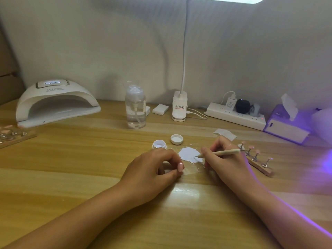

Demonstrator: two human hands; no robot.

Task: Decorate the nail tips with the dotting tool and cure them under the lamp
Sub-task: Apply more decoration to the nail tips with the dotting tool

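My right hand [222,159] grips a wooden dotting tool [224,152] like a pen, its metal tip touching a white paint patch [188,153] spread on the table. Just right of that hand, a wooden strip [261,167] carries several pink nail tips [257,151] on metal stands. My left hand [152,168] rests on the table left of the patch, fingers curled with fingertips pressing down near the patch's clear film. An open small paint jar [159,144] and its white lid [177,139] sit behind. The white curing lamp [55,102] stands at the far left.
A clear pump bottle [135,106], a clip desk lamp [179,108], a power strip [235,116] and a tissue box [287,124] line the back. A second nail-stand board [12,135] lies at the left edge. Purple light glows at the right.
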